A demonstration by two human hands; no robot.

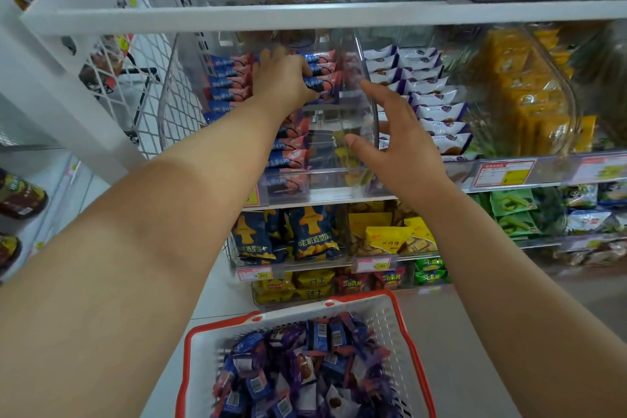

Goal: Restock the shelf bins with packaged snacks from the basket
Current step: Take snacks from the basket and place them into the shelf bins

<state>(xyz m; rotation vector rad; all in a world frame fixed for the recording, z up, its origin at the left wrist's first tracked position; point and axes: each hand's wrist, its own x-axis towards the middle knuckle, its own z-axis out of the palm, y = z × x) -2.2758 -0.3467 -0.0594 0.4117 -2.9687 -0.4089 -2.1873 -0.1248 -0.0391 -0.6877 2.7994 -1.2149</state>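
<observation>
A clear plastic shelf bin [356,176] at mid height holds rows of blue-and-pink snack packs [227,85]. My left hand [283,78] reaches deep into the bin and grips a blue-and-pink pack [322,83] in the right-hand row. My right hand [397,139] is spread open against the bin's right wall, thumb at its front corner, holding nothing. Below, on the floor, a white basket with a red rim [400,322] is full of blue and purple snack packs [305,370].
The neighbouring bin on the right holds white-and-purple packs [431,102], then yellow packs [529,95]. A white shelf board [305,15] hangs just above my hands. Lower shelves carry dark blue bags [305,234] and yellow bags. A white mesh rack [149,78] stands at the left.
</observation>
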